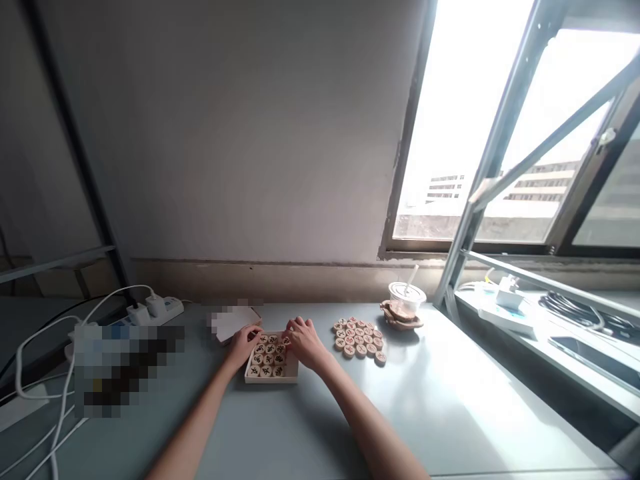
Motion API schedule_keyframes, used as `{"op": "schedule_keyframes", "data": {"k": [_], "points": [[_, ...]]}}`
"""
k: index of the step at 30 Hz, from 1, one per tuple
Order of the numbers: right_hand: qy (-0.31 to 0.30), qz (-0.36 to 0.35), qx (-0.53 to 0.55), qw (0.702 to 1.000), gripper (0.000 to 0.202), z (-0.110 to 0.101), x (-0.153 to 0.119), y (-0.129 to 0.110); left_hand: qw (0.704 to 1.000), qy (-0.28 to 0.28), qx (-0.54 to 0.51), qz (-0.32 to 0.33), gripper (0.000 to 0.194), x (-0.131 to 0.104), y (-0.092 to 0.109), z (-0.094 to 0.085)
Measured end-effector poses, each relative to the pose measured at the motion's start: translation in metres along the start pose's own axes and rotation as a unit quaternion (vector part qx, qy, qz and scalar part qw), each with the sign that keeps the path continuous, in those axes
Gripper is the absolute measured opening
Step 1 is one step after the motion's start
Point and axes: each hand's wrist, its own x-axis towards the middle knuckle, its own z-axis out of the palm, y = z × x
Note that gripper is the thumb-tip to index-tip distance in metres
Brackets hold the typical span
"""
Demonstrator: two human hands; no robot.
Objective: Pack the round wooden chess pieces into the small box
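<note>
A shallow white box (273,381) sits on the table with rows of round wooden Chinese chess pieces (267,359) in it, marked with dark characters. My left hand (243,343) is closed on the box's far left edge. At the far right corner, my right hand (307,344) reaches over the rim, its fingers bent down around a Chinese chess piece (287,341) that is partly hidden beneath them. Right of the box, a group of loose pieces (359,338) with red characters lies on the table.
Behind my left hand lies a white box lid (237,321). A lidded plastic cup (407,297) with a straw stands by a brown carved holder (400,318) at the back right. Cables and a power strip (173,307) are on the left; a metal frame post (457,257) rises right.
</note>
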Motion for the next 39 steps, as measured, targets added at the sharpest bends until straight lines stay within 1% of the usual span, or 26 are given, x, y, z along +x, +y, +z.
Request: {"op": "schedule_keyframes", "data": {"k": [3, 5, 7, 8, 10, 12, 15, 16, 18, 20, 21, 23, 25, 27, 30, 33, 36, 39], "points": [[0.044, 0.043, 0.043, 0.997, 0.017, 0.001, -0.002, 0.010, 1.000, -0.009, 0.016, -0.001, 0.030, 0.001, 0.002, 0.000], [0.066, 0.094, 0.101, 0.988, 0.018, 0.002, -0.005, 0.023, 1.000, -0.012, 0.023, -0.003, 0.032, 0.002, 0.003, 0.000], [0.069, 0.151, 0.141, 0.976, 0.019, 0.005, -0.011, 0.039, 1.000, -0.009, 0.027, -0.008, 0.032, 0.002, 0.003, 0.000], [0.066, 0.177, 0.140, 0.972, 0.019, 0.006, -0.015, 0.048, 1.000, -0.008, 0.027, -0.011, 0.032, 0.002, 0.003, 0.000], [0.056, 0.211, 0.091, 0.972, 0.018, 0.007, -0.024, 0.064, 1.000, -0.007, 0.025, -0.014, 0.031, 0.003, 0.001, 0.000], [0.048, 0.231, 0.012, 0.972, 0.018, 0.006, -0.032, 0.076, 1.000, -0.008, 0.024, -0.012, 0.030, 0.003, 0.000, 0.001], [0.042, 0.241, -0.067, 0.967, 0.019, 0.001, -0.037, 0.082, 1.000, -0.012, 0.026, -0.005, 0.029, 0.003, 0.000, 0.001], [0.043, 0.239, -0.071, 0.967, 0.019, -0.001, -0.037, 0.081, 1.000, -0.011, 0.028, -0.003, 0.029, 0.003, 0.000, 0.001], [0.055, 0.212, -0.036, 0.975, 0.020, -0.006, -0.033, 0.070, 0.999, -0.007, 0.033, 0.001, 0.029, 0.003, 0.001, 0.001], [0.058, 0.143, 0.039, 0.987, 0.025, -0.009, -0.026, 0.052, 0.999, -0.003, 0.038, 0.004, 0.029, 0.002, 0.003, 0.001], [0.046, 0.097, 0.076, 0.991, 0.028, -0.011, -0.023, 0.041, 0.999, -0.005, 0.040, 0.005, 0.029, 0.002, 0.003, 0.000], [-0.009, 0.018, 0.117, 0.993, 0.030, -0.013, -0.018, 0.019, 0.999, -0.009, 0.040, 0.008, 0.029, 0.002, 0.003, 0.000], [-0.062, -0.016, 0.110, 0.992, 0.030, -0.013, -0.016, 0.001, 0.999, -0.011, 0.040, 0.013, 0.029, 0.001, 0.002, 0.000], [-0.076, -0.011, 0.083, 0.994, 0.028, -0.013, -0.016, -0.009, 0.999, -0.009, 0.039, 0.017, 0.029, 0.001, 0.001, 0.001], [-0.054, 0.024, 0.078, 0.995, 0.022, -0.011, -0.016, -0.012, 0.999, -0.003, 0.035, 0.019, 0.028, 0.001, 0.001, 0.002], [-0.057, 0.062, 0.113, 0.990, 0.017, -0.008, -0.014, -0.008, 0.999, 0.002, 0.034, 0.022, 0.027, 0.001, 0.002, 0.002], [-0.060, 0.078, 0.133, 0.986, 0.015, -0.008, -0.011, -0.003, 0.999, 0.001, 0.037, 0.024, 0.027, 0.001, 0.003, 0.002], [-0.024, 0.080, 0.141, 0.986, 0.019, -0.014, -0.011, 0.008, 0.999, 0.000, 0.041, 0.024, 0.027, 0.001, 0.001, 0.002]]}}
